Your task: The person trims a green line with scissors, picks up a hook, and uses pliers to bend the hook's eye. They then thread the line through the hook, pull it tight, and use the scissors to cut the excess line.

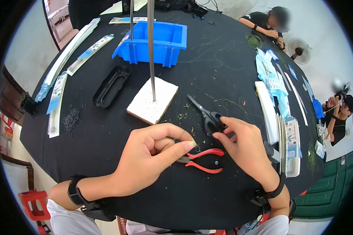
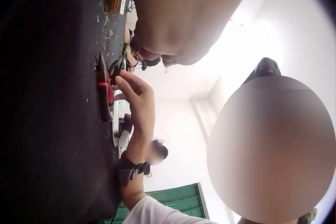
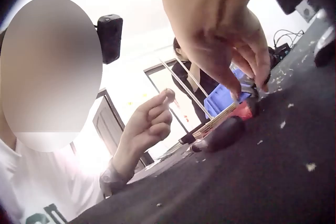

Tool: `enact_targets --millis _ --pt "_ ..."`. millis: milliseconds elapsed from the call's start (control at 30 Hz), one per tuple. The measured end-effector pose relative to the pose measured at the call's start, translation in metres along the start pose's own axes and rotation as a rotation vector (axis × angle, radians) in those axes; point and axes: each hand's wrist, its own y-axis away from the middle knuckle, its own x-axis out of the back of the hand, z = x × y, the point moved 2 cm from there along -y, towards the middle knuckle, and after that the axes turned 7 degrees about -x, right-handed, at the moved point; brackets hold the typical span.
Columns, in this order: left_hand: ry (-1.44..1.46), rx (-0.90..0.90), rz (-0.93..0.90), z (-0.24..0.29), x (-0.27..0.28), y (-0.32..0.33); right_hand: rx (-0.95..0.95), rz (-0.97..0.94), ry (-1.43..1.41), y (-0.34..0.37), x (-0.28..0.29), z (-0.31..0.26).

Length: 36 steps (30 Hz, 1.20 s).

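My left hand [image 1: 147,158] pinches a small dark hook [image 1: 198,148] between thumb and forefinger, its curved end sticking out past the fingertips. In the left wrist view the same hook [image 2: 166,69] shows against the bright wall. My right hand [image 1: 247,147] has its thumb and fingers at the handles of black scissors [image 1: 212,122], pinching them where they lie on the table. The scissor blades point away to the upper left. Between the hands lie red-handled pliers [image 1: 203,167], their jaws partly hidden beyond the left hand.
A white-topped block [image 1: 139,102] with an upright metal rod stands ahead, near a black tray [image 1: 112,87] and a blue bin [image 1: 157,47]. A pile of small hooks [image 1: 71,119] lies left. Packets [image 1: 293,147] line the right side. Two people sit across and to the right.
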Motion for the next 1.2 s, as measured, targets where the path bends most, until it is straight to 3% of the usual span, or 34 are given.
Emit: enact_targets --millis 33,167,267,367,533,733,833,967,1100,1133,1200 --pt "0.001 0.003 0.001 0.0 0.0 0.0 0.052 0.045 0.033 0.0 -0.001 -0.002" --pt "0.093 0.101 0.013 0.0 -0.002 0.001 0.275 0.086 -0.345 0.006 0.005 -0.032" --pt "0.195 0.179 -0.014 -0.004 -0.006 0.003 0.598 0.213 -0.365 0.01 0.003 -0.043" --pt "0.263 0.203 -0.048 -0.012 -0.007 0.003 0.52 0.211 -0.425 0.014 0.0 -0.039" --pt "0.261 0.192 -0.051 -0.017 -0.007 0.001 0.259 0.038 -0.64 0.013 0.001 -0.036" --pt "0.004 0.055 0.03 -0.007 -0.007 -0.004 -0.072 -0.199 -0.968 0.016 0.008 -0.031" --pt "-0.033 -0.138 0.144 -0.008 -0.003 -0.007 -0.273 -0.226 -1.13 0.015 0.017 -0.025" --pt "-0.008 -0.321 0.154 0.008 0.01 -0.01 -0.307 -0.228 -1.076 0.007 0.021 -0.011" --pt "0.091 -0.288 0.116 0.026 0.023 0.0 -0.348 -0.282 -1.161 0.005 0.016 -0.008" --pt "0.031 -0.315 0.188 0.03 0.018 0.002 -0.343 -0.267 -1.173 0.005 0.015 -0.008" --pt "0.002 -0.35 0.153 0.036 0.021 0.008 -0.333 -0.236 -1.196 0.004 0.013 -0.009"
